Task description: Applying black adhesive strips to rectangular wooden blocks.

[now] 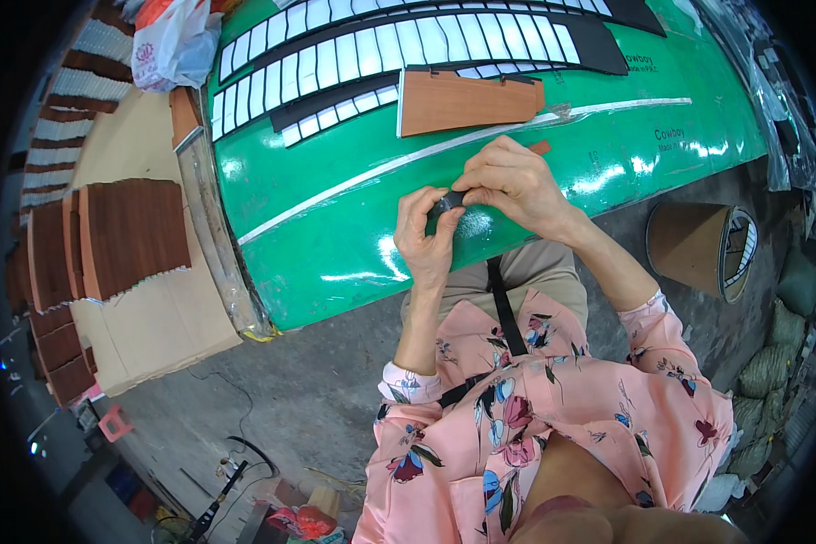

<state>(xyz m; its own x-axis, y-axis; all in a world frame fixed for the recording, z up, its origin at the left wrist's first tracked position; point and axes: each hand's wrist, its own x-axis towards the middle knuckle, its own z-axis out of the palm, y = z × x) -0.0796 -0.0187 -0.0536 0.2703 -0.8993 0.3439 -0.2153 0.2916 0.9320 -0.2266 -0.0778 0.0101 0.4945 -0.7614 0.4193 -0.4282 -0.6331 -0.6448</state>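
Over the near edge of a green table [335, 236], my left hand [423, 234] and my right hand [515, 184] meet. Together they pinch a small black strip piece [451, 201] between the fingertips. A small brown wood-grain piece [540, 147] peeks out just behind my right hand. Farther back on the table lies a stack of brown wood-grain panels [467, 100]. Behind it stretch long black strips covered with white rectangles [408, 41].
Stacks of brown wood-grain panels [127, 236] lie on cardboard to the left. A plastic bag [168, 45] sits at the back left. A brown cylinder drum [698, 247] lies on the floor to the right, with green sacks [771, 372] beyond it. Cables and tools [227, 490] litter the floor.
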